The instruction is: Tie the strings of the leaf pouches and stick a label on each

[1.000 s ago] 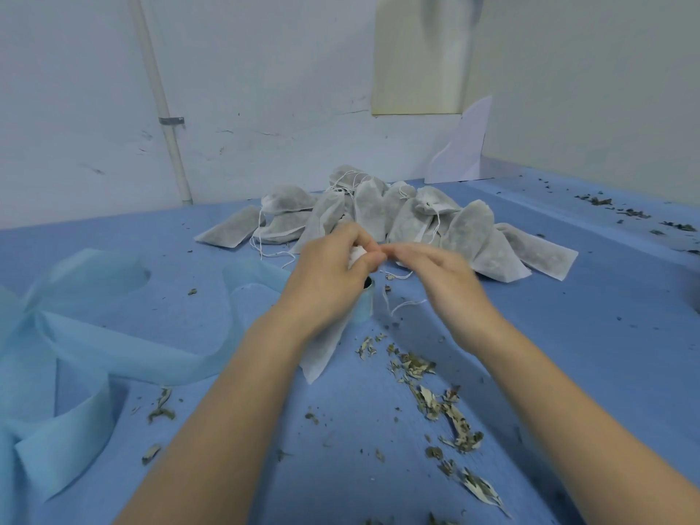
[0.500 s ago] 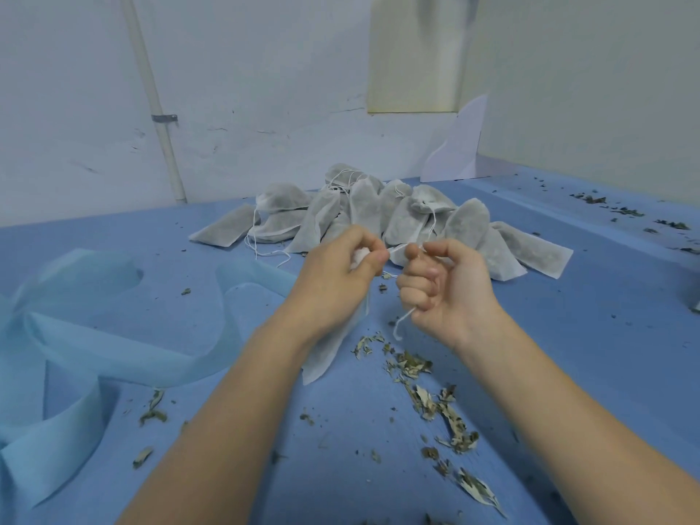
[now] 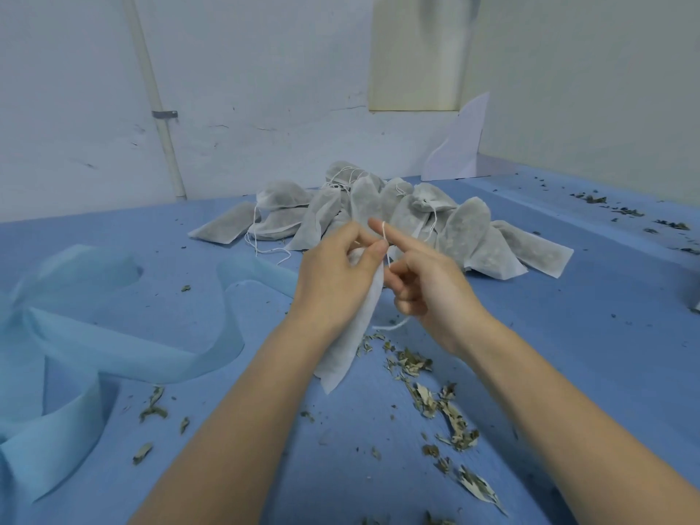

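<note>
Your left hand [image 3: 337,274] pinches the gathered neck of the white leaf pouch [image 3: 352,335] between thumb and fingers, its body hanging down toward the blue table [image 3: 568,335]. Your right hand [image 3: 428,289] has the index finger stretched out with the drawstring [image 3: 384,236] looped round it near the tip, the other fingers curled in; the string's loose tail drops below your palm.

By the look of it you are forming the knot. Keep the left pinch tight at the neck so the mouth stays closed (dried leaf scraps [image 3: 435,395] already litter the table beneath). Hold the loop open on the index finger, feed the tail through it cleanly, then slide the loop off toward the neck before drawing it snug. Pull steadily, not sharply: the string looks thin and the fabric light.

The heap of filled pouches [image 3: 416,217] lies beyond your hands, near the wall. I see no labels anywhere in view.
</note>
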The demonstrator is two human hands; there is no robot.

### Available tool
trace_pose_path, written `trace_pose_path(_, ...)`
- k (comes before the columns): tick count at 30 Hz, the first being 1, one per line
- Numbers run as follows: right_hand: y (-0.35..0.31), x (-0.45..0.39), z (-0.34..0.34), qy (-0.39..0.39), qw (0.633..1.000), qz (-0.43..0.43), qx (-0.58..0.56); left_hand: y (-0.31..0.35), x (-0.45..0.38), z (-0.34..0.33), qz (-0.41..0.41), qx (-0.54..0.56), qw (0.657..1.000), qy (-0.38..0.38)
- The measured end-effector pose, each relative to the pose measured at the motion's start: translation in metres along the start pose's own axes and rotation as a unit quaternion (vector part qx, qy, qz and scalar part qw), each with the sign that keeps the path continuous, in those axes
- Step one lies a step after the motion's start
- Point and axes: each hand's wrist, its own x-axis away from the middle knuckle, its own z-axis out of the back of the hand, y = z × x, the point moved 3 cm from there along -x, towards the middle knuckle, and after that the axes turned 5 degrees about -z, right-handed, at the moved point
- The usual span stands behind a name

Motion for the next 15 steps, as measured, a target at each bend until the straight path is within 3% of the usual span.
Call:
trace_pose_path(8, -0.0012, 0.0029, -0.0004, 0.019, 0.982, 0.037, 0.187, 0.0019, 0.0, 0.0011, 0.028, -0.058, 0.997, 0.037)
trace_pose_path(13, -0.004, 0.0069, -0.0043, 0.094, 0.939, 0.132, 0.303, 0.0041, 0.0012, 0.0011, 0.041, -0.08, 0.994, 0.058)
trace_pose_path(15, -0.0038, 0.0061, -0.0026, 0.124, 0.937, 0.145, 0.292, 0.0044, 0.001, 0.0024, 0.053, -0.055, 0.995, 0.057)
